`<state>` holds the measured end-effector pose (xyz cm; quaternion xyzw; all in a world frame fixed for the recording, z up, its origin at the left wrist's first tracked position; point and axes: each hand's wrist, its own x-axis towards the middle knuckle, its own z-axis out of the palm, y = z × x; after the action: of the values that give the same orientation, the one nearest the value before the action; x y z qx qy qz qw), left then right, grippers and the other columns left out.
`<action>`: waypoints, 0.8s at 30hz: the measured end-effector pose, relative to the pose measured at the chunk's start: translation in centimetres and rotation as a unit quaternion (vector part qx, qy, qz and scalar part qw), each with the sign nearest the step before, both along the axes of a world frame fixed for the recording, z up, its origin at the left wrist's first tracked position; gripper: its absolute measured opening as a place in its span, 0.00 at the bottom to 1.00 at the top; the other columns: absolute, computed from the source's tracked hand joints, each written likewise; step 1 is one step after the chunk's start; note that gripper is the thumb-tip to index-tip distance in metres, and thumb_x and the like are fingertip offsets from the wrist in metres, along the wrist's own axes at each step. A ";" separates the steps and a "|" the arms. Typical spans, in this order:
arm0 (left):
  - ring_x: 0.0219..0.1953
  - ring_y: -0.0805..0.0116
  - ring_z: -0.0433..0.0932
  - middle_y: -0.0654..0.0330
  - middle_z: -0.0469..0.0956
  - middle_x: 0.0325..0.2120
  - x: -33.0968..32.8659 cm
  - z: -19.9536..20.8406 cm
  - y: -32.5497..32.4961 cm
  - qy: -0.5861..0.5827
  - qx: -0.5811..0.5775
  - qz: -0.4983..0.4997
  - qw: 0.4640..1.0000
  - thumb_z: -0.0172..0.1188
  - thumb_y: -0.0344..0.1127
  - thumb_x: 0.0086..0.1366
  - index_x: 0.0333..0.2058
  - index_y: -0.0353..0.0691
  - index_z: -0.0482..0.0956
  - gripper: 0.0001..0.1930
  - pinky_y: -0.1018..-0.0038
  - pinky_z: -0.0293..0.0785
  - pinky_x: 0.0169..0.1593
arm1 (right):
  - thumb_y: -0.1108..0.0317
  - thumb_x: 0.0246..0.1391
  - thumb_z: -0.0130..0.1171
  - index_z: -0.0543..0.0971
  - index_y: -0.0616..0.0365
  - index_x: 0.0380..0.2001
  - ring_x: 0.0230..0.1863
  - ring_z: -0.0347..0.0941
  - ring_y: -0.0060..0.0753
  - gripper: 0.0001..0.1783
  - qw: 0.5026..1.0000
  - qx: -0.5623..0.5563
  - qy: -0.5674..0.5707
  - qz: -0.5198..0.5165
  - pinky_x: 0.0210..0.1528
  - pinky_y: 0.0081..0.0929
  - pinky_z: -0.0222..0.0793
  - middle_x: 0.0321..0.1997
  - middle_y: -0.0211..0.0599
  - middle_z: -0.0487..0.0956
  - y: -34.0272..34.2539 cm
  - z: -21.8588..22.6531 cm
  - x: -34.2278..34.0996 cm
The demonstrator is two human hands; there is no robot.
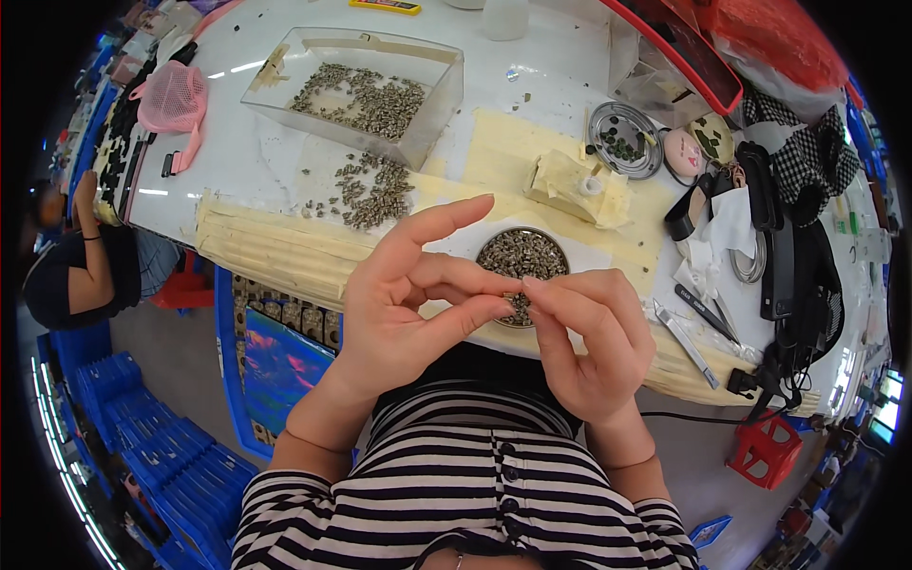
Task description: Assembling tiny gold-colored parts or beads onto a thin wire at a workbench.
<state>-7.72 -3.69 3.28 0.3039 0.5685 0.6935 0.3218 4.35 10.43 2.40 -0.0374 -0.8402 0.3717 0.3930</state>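
My left hand [399, 294] and my right hand [598, 332] meet at the fingertips over the near side of a round dish [568, 255] full of small metal parts [522, 255]. Thumb and forefinger of each hand are pinched together. Whatever lies between them is too small to make out. Beyond my left hand, a loose heap of similar metal parts [375, 190] lies on the table, beside a clear plastic box [442, 90] with more of them inside. A block wrapped in cream tape [570, 190] stands past the dish, with a small white ring on top.
Tweezers [708, 313] and a silver cutter knife [686, 344] lie to the right, near black straps [788, 256]. A round clear dish [591, 123] holds dark bits. At far left is a pink mesh pouch [173, 98]. Blue trays [152, 437] are stacked below; another person [81, 266] sits left.
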 end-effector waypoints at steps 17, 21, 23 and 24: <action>0.30 0.64 0.83 0.56 0.84 0.29 -0.1 -0.8 0.7 0.309 0.019 0.044 0.950 0.69 0.22 0.54 0.36 0.34 0.85 0.09 0.75 0.77 0.33 | 0.83 0.46 0.64 0.80 0.63 0.32 0.29 0.72 0.26 0.08 0.973 -0.213 -0.062 0.059 0.32 0.22 0.68 0.31 0.36 0.78 0.3 -0.1 0.0; 0.29 0.64 0.82 0.56 0.84 0.29 -0.4 -1.4 1.0 0.318 0.037 0.052 0.946 0.69 0.22 0.54 0.37 0.34 0.85 0.11 0.75 0.77 0.32 | 0.82 0.50 0.62 0.79 0.64 0.33 0.29 0.70 0.22 0.06 0.942 -0.315 -0.074 0.085 0.34 0.19 0.67 0.32 0.34 0.77 0.1 -0.1 0.2; 0.29 0.64 0.82 0.56 0.84 0.29 -0.4 -1.5 1.0 0.324 0.043 0.055 0.944 0.69 0.22 0.54 0.37 0.34 0.85 0.11 0.75 0.77 0.32 | 0.82 0.51 0.61 0.79 0.64 0.33 0.29 0.70 0.21 0.06 0.937 -0.330 -0.074 0.090 0.34 0.18 0.67 0.32 0.33 0.77 0.0 0.1 0.1; 0.29 0.63 0.82 0.56 0.84 0.29 -0.3 -1.6 1.0 0.329 0.045 0.060 0.941 0.69 0.22 0.53 0.37 0.34 0.85 0.10 0.74 0.77 0.32 | 0.81 0.51 0.61 0.79 0.64 0.33 0.29 0.70 0.21 0.06 0.938 -0.327 -0.075 0.090 0.34 0.18 0.67 0.32 0.33 0.77 0.0 0.1 0.1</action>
<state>-8.05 -2.66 1.64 0.4951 0.6278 0.5976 0.0605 4.48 10.46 2.46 -0.1158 -0.6993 0.6559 0.2597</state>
